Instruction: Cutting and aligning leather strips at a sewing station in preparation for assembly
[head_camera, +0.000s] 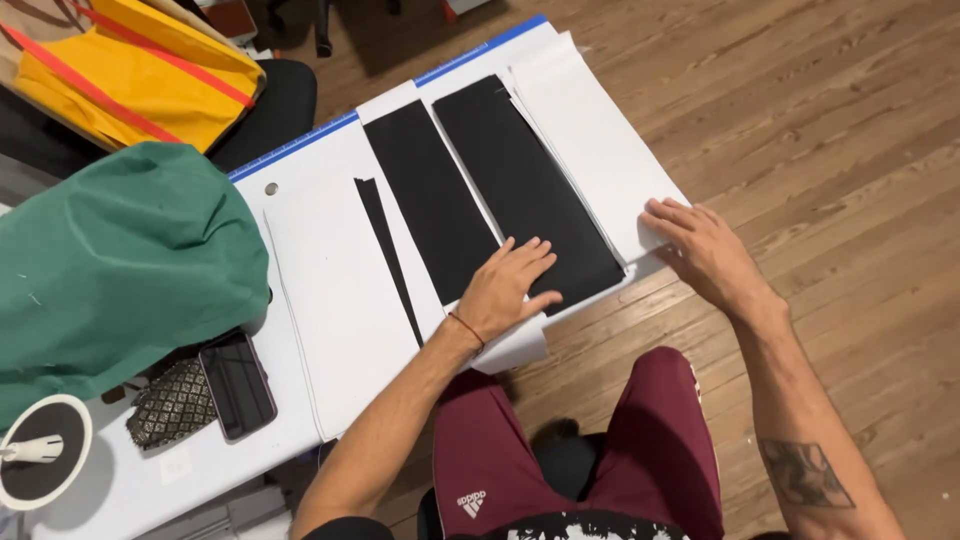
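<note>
Wood flooring is being shown under a white table (200, 470); two black sheets (520, 190) are being pressed flat at 12 o'clock by the left hand (505, 285), fingers spread, while white paper (600, 140) at 2 o'clock is being held down by the open right hand (705, 250), nothing pinched

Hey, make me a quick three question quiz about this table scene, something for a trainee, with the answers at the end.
1. True or false: the left hand lies flat on a black sheet.
2. What does the right hand press on? A) the phone B) a white sheet C) the green cloth
3. What dark flat device lies near the table's front edge, beside the patterned pouch?

Key:
1. True.
2. B, the white sheet.
3. The phone, lying just below the green cloth.
</note>
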